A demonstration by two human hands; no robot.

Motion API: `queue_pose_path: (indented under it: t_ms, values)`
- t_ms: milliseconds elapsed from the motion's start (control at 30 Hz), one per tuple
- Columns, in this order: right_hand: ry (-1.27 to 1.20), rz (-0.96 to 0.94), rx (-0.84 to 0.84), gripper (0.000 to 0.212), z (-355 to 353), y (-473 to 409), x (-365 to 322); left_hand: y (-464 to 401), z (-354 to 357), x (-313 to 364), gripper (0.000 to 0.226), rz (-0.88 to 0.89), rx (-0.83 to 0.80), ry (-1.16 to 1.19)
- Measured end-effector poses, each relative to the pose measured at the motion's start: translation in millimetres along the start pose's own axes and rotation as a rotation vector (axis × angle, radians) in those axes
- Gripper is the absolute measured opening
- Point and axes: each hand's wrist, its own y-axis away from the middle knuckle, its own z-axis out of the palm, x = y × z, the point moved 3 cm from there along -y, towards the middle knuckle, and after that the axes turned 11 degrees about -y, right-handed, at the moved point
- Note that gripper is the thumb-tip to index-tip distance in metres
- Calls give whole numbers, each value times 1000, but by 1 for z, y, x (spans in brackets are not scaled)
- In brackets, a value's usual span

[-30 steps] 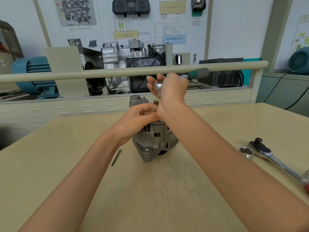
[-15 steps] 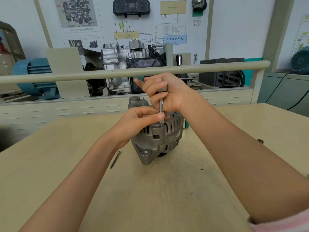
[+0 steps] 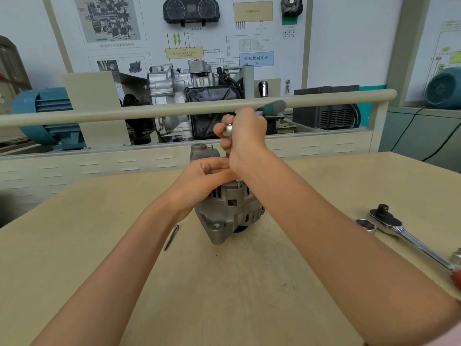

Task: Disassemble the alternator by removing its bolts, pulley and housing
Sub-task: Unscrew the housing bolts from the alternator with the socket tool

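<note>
A grey alternator point(image 3: 229, 213) stands on the wooden table point(image 3: 224, 283) at the centre. My left hand point(image 3: 207, 177) rests on its top, fingers curled, steadying the housing and the tool's shaft. My right hand point(image 3: 245, 136) grips a small ratchet wrench point(image 3: 270, 107) with a green handle pointing right. Its silver head point(image 3: 228, 128) sits above the alternator. The shaft runs down to a bolt on the housing, mostly hidden by my hands.
A loose long bolt point(image 3: 171, 237) lies left of the alternator. A large chrome ratchet point(image 3: 409, 236) and a socket point(image 3: 366, 226) lie at the right. A beige rail point(image 3: 124, 113) and an engine display stand point(image 3: 194, 96) are behind the table.
My right hand has swung the wrench handle from the left back to the right, above the alternator. My left hand stays on the alternator top.
</note>
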Motion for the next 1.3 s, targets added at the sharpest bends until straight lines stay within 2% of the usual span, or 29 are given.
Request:
queue_pose_path:
  t_ms: [33,100,200,300,400,467,533,633,700,767,867,933,1033,1167,1300]
  values:
    - [30,97,-28,21,0,-3,-2,1,0,1,11,-7,-11,17]
    - [22,358,-134,27,-2,-11,-3,1,0,2,20,-5,-39,28]
    - [-20,732,-385,28,-2,-14,-4,0,0,2,26,-9,-61,18]
    - [-2,862,-483,31,0,-16,-1,0,0,2,25,-13,-53,29]
    - [-102,874,-498,28,-1,-12,0,0,0,2,24,-7,-20,34]
    - [-159,754,-431,26,-3,-9,-4,0,0,2,25,-2,-20,20]
    - [-182,501,-275,25,-6,-7,-5,0,1,3,26,-3,-32,19]
    - [-130,-1,10,21,-9,0,-4,0,1,3,20,-19,-14,21]
    - [-111,-147,76,22,-8,1,-1,0,1,2,15,-26,-3,12]
    - [-62,-88,62,21,-7,-2,-1,0,1,1,14,-34,2,11]
    - [-52,109,20,22,-6,-8,-3,1,1,3,15,-42,-17,21]
    - [-30,179,-31,24,-4,-12,-4,1,2,5,23,-38,-39,20]
    - [-2,410,-196,27,-4,-14,-4,1,2,7,26,-44,-48,2]
    - [-6,763,-449,18,-3,-12,-5,2,2,7,25,-47,-35,-6]
    - [-38,883,-503,24,-2,-14,-3,3,3,6,27,-58,-17,-18]
